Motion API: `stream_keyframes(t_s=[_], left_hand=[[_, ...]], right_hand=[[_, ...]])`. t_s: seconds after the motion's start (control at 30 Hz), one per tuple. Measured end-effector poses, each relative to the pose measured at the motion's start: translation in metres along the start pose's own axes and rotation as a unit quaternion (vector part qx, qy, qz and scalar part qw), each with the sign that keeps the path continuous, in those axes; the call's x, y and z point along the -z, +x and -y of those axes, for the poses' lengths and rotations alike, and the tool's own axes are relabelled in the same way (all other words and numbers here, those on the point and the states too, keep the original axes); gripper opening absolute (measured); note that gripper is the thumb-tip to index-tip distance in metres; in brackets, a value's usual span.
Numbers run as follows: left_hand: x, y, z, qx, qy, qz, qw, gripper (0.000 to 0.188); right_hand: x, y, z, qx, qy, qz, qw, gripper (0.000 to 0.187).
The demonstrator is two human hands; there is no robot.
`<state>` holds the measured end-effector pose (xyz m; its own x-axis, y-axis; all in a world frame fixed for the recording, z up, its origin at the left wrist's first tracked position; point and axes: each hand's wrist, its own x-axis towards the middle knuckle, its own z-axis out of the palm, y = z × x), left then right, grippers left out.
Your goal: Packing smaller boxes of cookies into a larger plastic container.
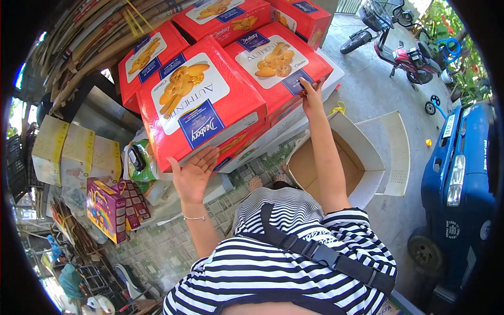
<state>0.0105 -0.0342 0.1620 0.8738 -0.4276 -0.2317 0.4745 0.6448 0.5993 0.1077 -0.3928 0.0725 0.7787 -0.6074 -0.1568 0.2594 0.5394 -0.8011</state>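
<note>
A large red biscuit box [241,100] with a picture of biscuits stands on a stack at the front left. My left hand [193,177] is at its lower near edge, palm showing and fingers stretched out. To its right lies a second red biscuit box [315,67]. My right hand [312,97] grips its near right corner, with the fingers bent at the edge. More red biscuit boxes [149,56] sit behind and to the left. Beneath the front ones, another red box and a white surface show in part.
An open cardboard carton [362,157] stands on the ground beside my right forearm. Yellow-and-white boxes [76,152] and a purple carry box [107,210] are at left. Bundled sticks [79,47] lie behind. A red electric bike [404,58] and a blue vehicle [462,168] are at right.
</note>
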Motion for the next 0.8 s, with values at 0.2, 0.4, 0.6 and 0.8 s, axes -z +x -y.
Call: stream_keyframes(t_s=[0.2,0.4,0.6,0.8], left_hand=[[0.005,-0.008,-0.007,-0.003,-0.004,-0.020,1.000,0.098],[0.008,-0.015,-0.002,-0.010,-0.021,-0.062,0.998,0.095],[0.013,-0.017,0.004,-0.024,-0.053,-0.076,0.995,0.089],[0.023,-0.017,0.001,-0.026,-0.021,-0.073,0.997,0.089]], right_hand=[[0.004,-0.002,0.000,0.010,0.021,-0.006,1.000,0.071],[0.008,-0.015,0.000,0.014,0.018,-0.014,1.000,0.066],[0.007,-0.030,0.006,0.009,0.009,-0.041,0.999,0.069],[0.012,-0.044,0.007,-0.009,-0.031,-0.068,0.997,0.065]])
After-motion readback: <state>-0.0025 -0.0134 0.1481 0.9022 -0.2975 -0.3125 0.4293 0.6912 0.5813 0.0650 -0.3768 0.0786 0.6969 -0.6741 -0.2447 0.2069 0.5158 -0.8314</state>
